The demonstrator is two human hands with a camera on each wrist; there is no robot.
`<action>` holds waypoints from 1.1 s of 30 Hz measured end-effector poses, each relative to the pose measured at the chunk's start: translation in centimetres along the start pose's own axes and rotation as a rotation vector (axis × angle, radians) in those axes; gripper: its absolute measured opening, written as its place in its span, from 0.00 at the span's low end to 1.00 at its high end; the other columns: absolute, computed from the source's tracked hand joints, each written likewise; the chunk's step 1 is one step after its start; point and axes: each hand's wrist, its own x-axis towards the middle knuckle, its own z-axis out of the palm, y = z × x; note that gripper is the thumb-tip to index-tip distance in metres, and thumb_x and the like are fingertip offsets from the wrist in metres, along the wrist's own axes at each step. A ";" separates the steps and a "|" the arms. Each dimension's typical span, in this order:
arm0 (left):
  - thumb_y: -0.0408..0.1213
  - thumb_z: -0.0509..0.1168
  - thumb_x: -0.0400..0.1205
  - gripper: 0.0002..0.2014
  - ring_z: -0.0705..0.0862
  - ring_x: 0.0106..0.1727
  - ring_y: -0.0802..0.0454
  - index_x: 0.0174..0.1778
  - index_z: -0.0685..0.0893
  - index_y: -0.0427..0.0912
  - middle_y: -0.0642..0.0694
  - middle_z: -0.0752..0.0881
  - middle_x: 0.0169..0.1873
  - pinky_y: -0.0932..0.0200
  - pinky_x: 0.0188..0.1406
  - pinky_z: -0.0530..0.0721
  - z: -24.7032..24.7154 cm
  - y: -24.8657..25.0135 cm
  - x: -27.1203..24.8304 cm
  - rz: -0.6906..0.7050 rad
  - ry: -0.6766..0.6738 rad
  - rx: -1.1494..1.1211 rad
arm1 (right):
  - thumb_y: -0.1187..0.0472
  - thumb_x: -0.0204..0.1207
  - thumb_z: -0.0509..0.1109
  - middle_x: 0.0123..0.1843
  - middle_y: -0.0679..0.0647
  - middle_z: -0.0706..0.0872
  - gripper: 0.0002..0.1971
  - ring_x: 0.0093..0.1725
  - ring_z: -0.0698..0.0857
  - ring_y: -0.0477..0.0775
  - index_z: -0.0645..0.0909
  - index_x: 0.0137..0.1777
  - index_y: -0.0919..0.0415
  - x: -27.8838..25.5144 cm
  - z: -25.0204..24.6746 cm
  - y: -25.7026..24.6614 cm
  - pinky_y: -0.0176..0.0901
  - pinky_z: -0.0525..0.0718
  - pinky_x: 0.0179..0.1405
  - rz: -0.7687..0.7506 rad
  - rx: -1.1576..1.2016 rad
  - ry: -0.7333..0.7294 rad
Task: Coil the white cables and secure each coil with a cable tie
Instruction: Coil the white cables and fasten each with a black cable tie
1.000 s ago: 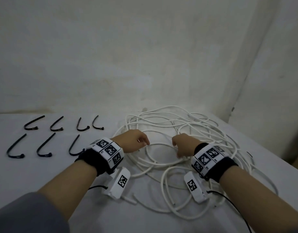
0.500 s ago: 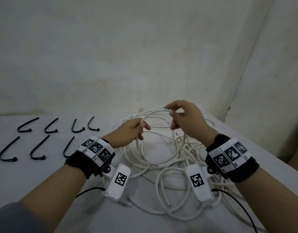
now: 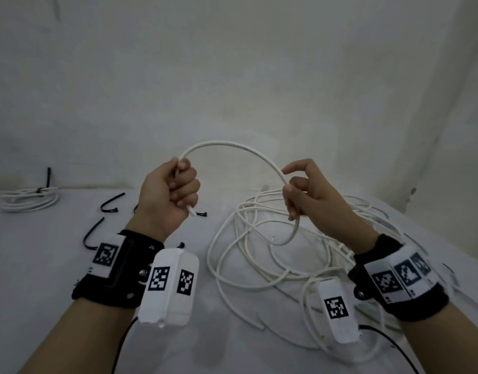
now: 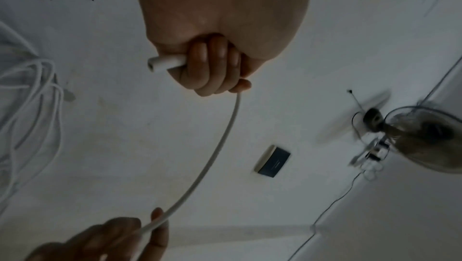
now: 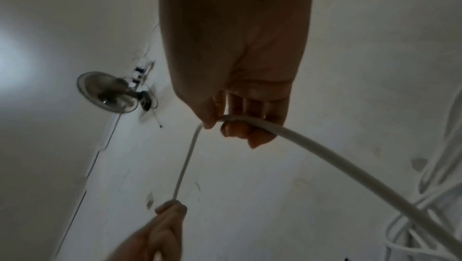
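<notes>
A white cable point(image 3: 234, 147) arches in the air between my two raised hands. My left hand point(image 3: 176, 190) grips it in a fist near its end, and the cut end point(image 4: 165, 64) sticks out below the fingers. My right hand point(image 3: 300, 190) pinches the same cable point(image 5: 312, 146) between thumb and fingers, index finger lifted; from there it drops into the tangled pile of white cables point(image 3: 273, 252) on the white table point(image 3: 43, 265). Black cable ties point(image 3: 111, 205) lie left of my left hand, some hidden behind it.
A coiled white cable bound with a black tie point(image 3: 30, 198) lies at the far left by the wall. A wall corner stands behind the pile on the right. A wall fan point(image 4: 425, 138) and a switch plate point(image 4: 272, 161) show in the wrist views.
Both hands rose from the pile, lifting one cable. My left hand went from pinching it to gripping its end in a fist, and the hands spread apart, forming an arch.
</notes>
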 end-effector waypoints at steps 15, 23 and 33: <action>0.40 0.44 0.90 0.22 0.63 0.15 0.61 0.32 0.72 0.42 0.53 0.64 0.17 0.70 0.12 0.63 -0.6 1.6 -1.7 0.089 -0.061 -0.301 | 0.82 0.55 0.65 0.41 0.48 0.60 0.44 0.24 0.52 0.43 0.74 0.73 0.50 -2.1 4.2 -2.1 0.31 0.46 0.18 -0.491 -1.263 -0.274; 0.41 0.45 0.87 0.14 0.63 0.19 0.60 0.36 0.67 0.43 0.53 0.64 0.20 0.69 0.19 0.65 0.5 -0.5 -2.5 0.114 -0.075 -0.031 | 0.79 0.42 0.78 0.37 0.54 0.77 0.30 0.25 0.69 0.50 0.88 0.47 0.57 -2.9 6.9 -6.5 0.35 0.45 0.15 -0.616 -1.326 -0.379; 0.42 0.43 0.89 0.14 0.71 0.24 0.56 0.39 0.63 0.42 0.49 0.71 0.25 0.63 0.28 0.74 1.3 -3.2 -3.6 0.032 -0.201 0.407 | 0.59 0.73 0.68 0.43 0.39 0.77 0.10 0.33 0.74 0.41 0.88 0.50 0.51 -2.9 5.3 -7.0 0.31 0.70 0.25 -0.399 -0.918 -0.504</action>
